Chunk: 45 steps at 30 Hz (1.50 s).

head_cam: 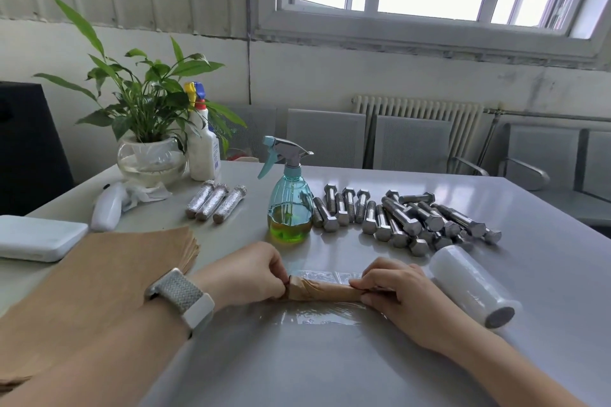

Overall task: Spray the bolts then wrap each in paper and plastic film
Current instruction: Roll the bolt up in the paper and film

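The brown paper-wrapped bolt (319, 290) lay crosswise on a clear sheet of plastic film (317, 312) near the table's front edge, its long axis running left to right, the left hand (254, 271) and right hand (393, 291) each pinching an end.

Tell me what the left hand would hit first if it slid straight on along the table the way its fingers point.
The left hand points right along the paper-wrapped bolt it pinches, so it would probably meet the right hand gripping the other end first; depth is hard to judge.

Paper-wrapped bolt (322, 290) between left hand (254, 271) and right hand (393, 291)
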Each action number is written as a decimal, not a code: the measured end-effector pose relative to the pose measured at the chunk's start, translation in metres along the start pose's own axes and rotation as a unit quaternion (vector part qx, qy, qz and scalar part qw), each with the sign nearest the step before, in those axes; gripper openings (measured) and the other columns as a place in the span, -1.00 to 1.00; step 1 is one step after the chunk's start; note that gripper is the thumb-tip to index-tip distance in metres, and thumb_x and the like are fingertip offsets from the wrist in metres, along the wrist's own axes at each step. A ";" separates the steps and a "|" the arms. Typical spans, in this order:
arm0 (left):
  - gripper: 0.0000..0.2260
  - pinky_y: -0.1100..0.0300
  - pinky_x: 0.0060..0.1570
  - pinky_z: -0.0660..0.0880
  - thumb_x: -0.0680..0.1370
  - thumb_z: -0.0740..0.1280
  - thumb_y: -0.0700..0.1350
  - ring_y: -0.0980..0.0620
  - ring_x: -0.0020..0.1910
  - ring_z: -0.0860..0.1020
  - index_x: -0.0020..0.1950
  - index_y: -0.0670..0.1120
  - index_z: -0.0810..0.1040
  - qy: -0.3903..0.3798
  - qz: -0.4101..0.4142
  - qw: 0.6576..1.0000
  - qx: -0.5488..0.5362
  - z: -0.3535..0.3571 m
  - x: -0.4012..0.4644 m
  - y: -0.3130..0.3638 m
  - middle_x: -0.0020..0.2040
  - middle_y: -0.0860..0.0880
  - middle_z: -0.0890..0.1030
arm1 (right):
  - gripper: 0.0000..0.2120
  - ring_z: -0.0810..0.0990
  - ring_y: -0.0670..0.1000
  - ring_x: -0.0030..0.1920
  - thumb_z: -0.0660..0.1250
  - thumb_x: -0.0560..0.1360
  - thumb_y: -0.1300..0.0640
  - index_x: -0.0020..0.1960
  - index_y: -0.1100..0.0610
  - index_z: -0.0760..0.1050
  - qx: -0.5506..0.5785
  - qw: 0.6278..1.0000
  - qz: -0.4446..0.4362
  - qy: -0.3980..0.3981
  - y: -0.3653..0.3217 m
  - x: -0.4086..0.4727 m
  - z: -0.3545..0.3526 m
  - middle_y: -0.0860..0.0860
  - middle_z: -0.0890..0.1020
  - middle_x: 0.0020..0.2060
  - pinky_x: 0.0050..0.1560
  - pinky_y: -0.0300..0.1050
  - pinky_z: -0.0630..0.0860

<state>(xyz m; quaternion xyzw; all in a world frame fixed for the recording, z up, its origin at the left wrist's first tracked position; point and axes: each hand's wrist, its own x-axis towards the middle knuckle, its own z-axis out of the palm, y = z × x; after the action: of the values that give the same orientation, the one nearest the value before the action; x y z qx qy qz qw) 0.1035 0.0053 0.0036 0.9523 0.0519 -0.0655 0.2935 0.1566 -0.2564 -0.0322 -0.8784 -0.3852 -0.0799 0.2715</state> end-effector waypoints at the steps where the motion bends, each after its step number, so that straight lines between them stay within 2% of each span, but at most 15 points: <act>1: -0.92 0.39 -0.41 0.38 0.43 0.44 -0.10 0.21 -0.32 0.53 -0.25 0.07 0.62 -0.014 -0.002 1.000 0.016 -0.003 0.001 0.000 -0.29 0.15 0.62 | -0.84 0.47 -0.33 -0.08 0.46 0.50 0.14 0.05 -0.04 0.69 0.002 1.000 -0.003 0.001 0.000 0.000 0.000 -0.23 0.57 -0.09 0.09 -0.09 0.42; 3: -0.91 0.36 -0.32 0.41 0.43 0.47 -0.04 0.23 -0.30 0.52 -0.27 0.11 0.64 -0.036 -0.005 0.999 0.039 -0.008 0.005 0.000 -0.31 0.19 0.62 | -0.85 0.47 -0.33 -0.09 0.46 0.50 0.14 0.04 -0.04 0.69 0.004 1.000 -0.005 0.004 0.001 0.000 0.001 -0.24 0.56 -0.10 0.08 -0.12 0.40; 7: -0.92 0.37 -0.33 0.41 0.42 0.52 0.01 0.20 -0.32 0.51 -0.20 0.08 0.65 -0.076 -0.012 0.994 0.077 -0.017 0.015 0.004 -0.30 0.16 0.62 | -0.85 0.48 -0.32 -0.08 0.46 0.49 0.15 0.04 -0.03 0.69 0.006 1.000 -0.008 0.006 0.002 0.001 0.001 -0.27 0.55 -0.11 0.09 -0.17 0.42; 10: -0.80 0.30 -0.22 0.43 0.42 0.51 0.09 0.11 -0.21 0.55 -0.07 0.02 0.65 -0.121 -0.027 0.988 0.092 -0.024 0.019 0.006 -0.14 0.04 0.65 | -0.85 0.51 -0.29 -0.11 0.49 0.46 0.20 0.01 0.03 0.70 0.011 1.000 -0.024 0.013 0.002 0.001 0.000 -0.25 0.56 -0.13 0.00 -0.32 0.41; 13: -0.73 0.24 -0.16 0.38 0.46 0.45 0.15 0.09 -0.22 0.48 -0.01 -0.02 0.68 -0.147 -0.042 0.980 0.131 -0.025 0.023 0.004 -0.17 0.02 0.62 | -0.85 0.50 -0.32 -0.12 0.49 0.46 0.21 0.00 0.04 0.70 0.008 0.999 -0.028 0.015 0.001 0.001 0.000 -0.27 0.55 -0.14 -0.01 -0.37 0.38; 18: -0.91 0.37 -0.40 0.36 0.48 0.44 0.02 0.13 -0.35 0.47 -0.11 0.02 0.64 -0.147 -0.028 0.975 0.162 -0.018 0.028 0.012 -0.30 0.06 0.57 | -0.85 0.52 -0.26 -0.11 0.48 0.46 0.22 0.00 0.06 0.70 0.011 0.999 -0.032 0.017 0.001 0.000 -0.001 -0.24 0.55 -0.13 0.00 -0.38 0.39; 19: -0.92 0.36 -0.39 0.36 0.48 0.45 0.00 0.13 -0.37 0.48 -0.13 0.01 0.65 -0.143 -0.023 0.975 0.169 -0.018 0.028 0.014 -0.32 0.07 0.57 | -0.85 0.51 -0.27 -0.11 0.48 0.46 0.22 0.01 0.06 0.70 0.011 0.999 -0.034 0.016 0.001 0.000 -0.001 -0.23 0.56 -0.13 -0.01 -0.40 0.38; 23: -0.89 0.19 -0.11 0.41 0.47 0.45 -0.01 0.09 -0.31 0.54 -0.23 -0.01 0.66 -0.163 -0.025 0.975 0.148 -0.028 0.029 0.017 -0.29 0.02 0.64 | -0.84 0.48 -0.34 -0.12 0.48 0.46 0.22 0.02 0.06 0.70 0.013 0.999 -0.038 0.012 0.001 0.001 0.000 -0.22 0.56 -0.13 -0.03 -0.43 0.34; 25: -0.93 0.17 -0.06 0.43 0.44 0.47 -0.03 0.13 -0.34 0.58 -0.22 0.01 0.67 -0.196 -0.025 0.969 0.149 -0.030 0.030 0.020 -0.30 0.03 0.65 | -0.84 0.49 -0.33 -0.12 0.48 0.46 0.22 0.01 0.05 0.70 0.018 0.999 -0.034 0.013 0.001 0.001 0.000 -0.24 0.56 -0.13 -0.03 -0.42 0.34; 28: -0.86 0.22 -0.22 0.38 0.38 0.50 0.02 0.15 -0.35 0.57 -0.12 -0.01 0.70 -0.212 -0.037 0.960 0.177 -0.026 0.029 0.021 -0.31 0.05 0.62 | -0.85 0.49 -0.32 -0.12 0.48 0.47 0.21 0.01 0.05 0.70 0.018 0.999 -0.031 0.013 0.000 0.001 -0.001 -0.26 0.55 -0.13 -0.02 -0.40 0.36; 32: -0.66 0.20 -0.22 0.36 0.39 0.50 0.09 0.07 -0.30 0.52 0.01 -0.12 0.70 -0.199 -0.064 0.956 0.204 -0.024 0.024 0.018 -0.27 0.02 0.63 | -0.85 0.48 -0.33 -0.13 0.48 0.47 0.21 0.02 0.05 0.70 0.019 0.999 -0.031 0.016 -0.001 0.001 -0.001 -0.27 0.54 -0.13 -0.02 -0.40 0.36; 35: -0.81 0.22 -0.24 0.34 0.43 0.49 0.07 0.13 -0.36 0.53 -0.10 -0.03 0.66 -0.199 -0.060 0.958 0.197 -0.023 0.021 0.019 -0.34 0.10 0.59 | -0.85 0.52 -0.28 -0.10 0.48 0.47 0.21 0.02 0.06 0.70 0.020 0.999 -0.025 0.014 -0.002 0.000 -0.002 -0.27 0.54 -0.13 0.00 -0.39 0.37; 38: -0.91 0.21 -0.23 0.33 0.48 0.45 -0.02 0.18 -0.40 0.55 -0.12 0.03 0.56 -0.204 -0.046 0.964 0.167 -0.025 0.019 0.023 -0.29 0.11 0.62 | -0.86 0.57 -0.16 -0.06 0.48 0.46 0.23 0.01 0.08 0.70 0.025 0.999 -0.020 0.017 -0.002 0.000 -0.003 -0.21 0.57 -0.12 0.04 -0.32 0.43; 42: -0.96 0.29 -0.40 0.27 0.50 0.41 -0.12 0.19 -0.37 0.59 -0.07 -0.05 0.60 -0.204 -0.041 0.972 0.108 -0.031 0.016 0.030 -0.25 0.06 0.70 | -0.88 0.56 -0.12 -0.06 0.48 0.47 0.21 -0.01 0.08 0.69 0.026 0.999 -0.016 0.021 -0.003 -0.001 -0.003 -0.14 0.59 -0.12 0.04 -0.28 0.44; 45: -0.95 0.36 -0.48 0.33 0.49 0.41 -0.19 0.13 -0.38 0.59 -0.06 -0.13 0.62 -0.196 -0.059 0.979 0.004 -0.034 0.015 0.030 -0.23 -0.05 0.70 | -0.88 0.55 -0.12 -0.08 0.48 0.47 0.21 -0.01 0.09 0.68 0.023 0.999 -0.017 0.019 -0.005 -0.002 -0.005 -0.13 0.59 -0.13 0.01 -0.28 0.42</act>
<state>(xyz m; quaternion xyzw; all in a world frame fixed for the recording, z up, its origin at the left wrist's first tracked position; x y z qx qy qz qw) 0.1255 0.0013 0.0457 0.9172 0.0491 -0.2686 0.2902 0.1523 -0.2576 -0.0271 -0.8635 -0.3968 -0.0923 0.2972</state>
